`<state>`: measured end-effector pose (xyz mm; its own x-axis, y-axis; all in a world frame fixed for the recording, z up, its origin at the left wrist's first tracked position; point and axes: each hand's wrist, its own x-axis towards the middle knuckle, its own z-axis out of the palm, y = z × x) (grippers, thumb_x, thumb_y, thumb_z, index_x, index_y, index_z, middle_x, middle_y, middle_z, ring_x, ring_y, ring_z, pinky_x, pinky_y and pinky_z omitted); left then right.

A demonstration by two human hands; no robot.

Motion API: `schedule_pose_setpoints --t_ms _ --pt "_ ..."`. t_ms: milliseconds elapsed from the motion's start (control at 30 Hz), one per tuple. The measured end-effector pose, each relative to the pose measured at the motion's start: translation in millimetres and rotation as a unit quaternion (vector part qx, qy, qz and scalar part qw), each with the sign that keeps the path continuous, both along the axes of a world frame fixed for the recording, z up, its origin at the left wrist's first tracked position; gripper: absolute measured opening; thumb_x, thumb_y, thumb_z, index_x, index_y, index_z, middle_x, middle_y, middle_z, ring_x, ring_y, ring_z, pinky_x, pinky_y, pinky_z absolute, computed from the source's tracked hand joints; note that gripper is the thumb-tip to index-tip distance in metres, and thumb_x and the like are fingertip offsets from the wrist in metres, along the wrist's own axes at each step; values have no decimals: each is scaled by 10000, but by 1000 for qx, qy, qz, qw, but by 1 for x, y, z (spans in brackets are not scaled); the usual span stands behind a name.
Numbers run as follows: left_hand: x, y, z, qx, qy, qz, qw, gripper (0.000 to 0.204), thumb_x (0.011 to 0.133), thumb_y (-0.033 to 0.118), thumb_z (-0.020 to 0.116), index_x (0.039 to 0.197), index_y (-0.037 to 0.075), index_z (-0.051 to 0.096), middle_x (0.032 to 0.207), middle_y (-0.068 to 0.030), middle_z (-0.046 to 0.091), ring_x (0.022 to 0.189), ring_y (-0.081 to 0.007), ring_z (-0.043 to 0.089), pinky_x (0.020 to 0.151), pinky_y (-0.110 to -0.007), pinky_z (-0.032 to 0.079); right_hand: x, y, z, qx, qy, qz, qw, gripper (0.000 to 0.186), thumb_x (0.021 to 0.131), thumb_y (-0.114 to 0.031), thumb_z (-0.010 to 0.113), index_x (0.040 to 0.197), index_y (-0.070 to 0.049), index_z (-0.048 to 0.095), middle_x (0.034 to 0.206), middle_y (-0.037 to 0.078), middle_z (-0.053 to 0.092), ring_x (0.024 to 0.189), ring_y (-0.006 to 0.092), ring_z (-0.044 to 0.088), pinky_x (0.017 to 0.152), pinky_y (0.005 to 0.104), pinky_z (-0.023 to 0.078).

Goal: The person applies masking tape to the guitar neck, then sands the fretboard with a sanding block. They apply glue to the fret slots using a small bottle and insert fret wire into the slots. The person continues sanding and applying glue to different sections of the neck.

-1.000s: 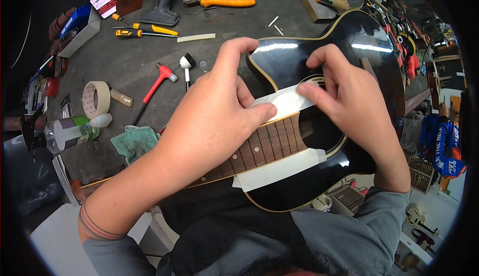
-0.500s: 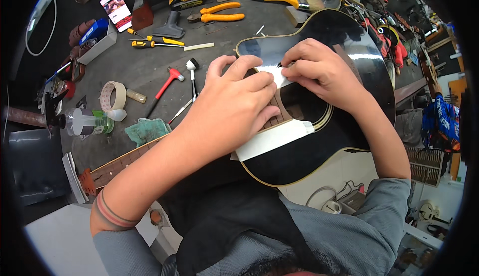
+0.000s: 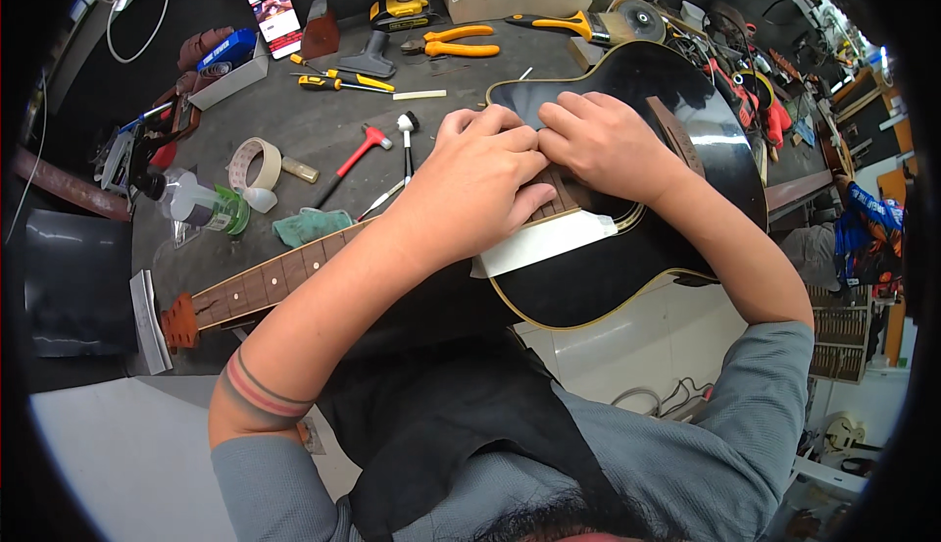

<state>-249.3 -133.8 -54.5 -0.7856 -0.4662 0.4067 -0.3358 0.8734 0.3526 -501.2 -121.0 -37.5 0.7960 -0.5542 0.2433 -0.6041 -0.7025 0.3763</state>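
Note:
A black acoustic guitar (image 3: 588, 282) with pale edging lies on the bench, its fretted neck (image 3: 284, 272) running to the lower left. My left hand (image 3: 490, 179) rests across the upper end of the fretboard, fingers spread and thumb apart on the near side. Beside it, fingertips almost meeting, my right hand (image 3: 606, 145) is closed with bent fingers over the guitar top near the soundhole. What it pinches is hidden. A white strip (image 3: 549, 243) lies on the top along the fretboard's near edge. The dark wooden bridge (image 3: 676, 135) sits to the right.
Behind the neck lie a red hammer (image 3: 358, 165), a black-and-white brush (image 3: 408, 135), a tape roll (image 3: 255, 165), a green cloth (image 3: 309, 227) and a spray bottle (image 3: 201, 204). Orange pliers (image 3: 456, 42), a yellow drill (image 3: 397, 3), a wide paintbrush (image 3: 578, 25) and a phone (image 3: 274, 18) are farther back.
My right hand has shifted left toward my left hand, and its fingers have curled down. The white piece it pinched is now hidden. The whole view has shifted slightly.

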Motion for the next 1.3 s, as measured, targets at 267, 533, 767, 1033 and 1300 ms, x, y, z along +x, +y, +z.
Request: schedule_pose_setpoints --t_ms 267,533,767,1033,1300 --pt "-1 1 -3 -33 11 6 999 264 1005 293 787 1100 48 812 1172 -49 742 1281 -276 619 1166 -537 427 -8 5 0 -12 -23 111 993 147 887 -198 693 972 -81 666 1082 58 636 1023 231 679 915 368 582" --pt "1 6 -6 -17 17 12 1000 278 1018 254 781 1191 38 807 1202 -61 745 1302 -279 625 1188 -523 425 -13 10 -6 -34 -58 6 998 105 866 -160 695 890 -71 645 1070 82 638 1041 253 684 924 386 568" --pt "8 12 -9 -53 26 42 997 259 999 245 795 1160 41 809 1177 -66 746 1334 -280 613 1191 -534 421 -3 21 -2 -33 -68 -117 990 62 863 -108 711 872 -67 665 1044 80 652 1065 266 670 966 397 542" --pt "37 43 -5 -39 85 110 990 231 948 164 819 1122 54 712 1196 -71 680 1277 -300 623 1124 -531 431 7 8 47 225 -205 -138 943 147 939 -77 787 1079 -50 753 1105 80 731 1144 318 667 1051 443 521" --pt "51 36 -5 226 178 199 937 142 1005 110 751 1006 -12 678 931 -116 671 825 -280 659 740 -401 528 33 -28 48 382 -184 -41 905 180 944 -73 818 1123 -95 818 1288 53 663 1322 268 565 1096 384 507"
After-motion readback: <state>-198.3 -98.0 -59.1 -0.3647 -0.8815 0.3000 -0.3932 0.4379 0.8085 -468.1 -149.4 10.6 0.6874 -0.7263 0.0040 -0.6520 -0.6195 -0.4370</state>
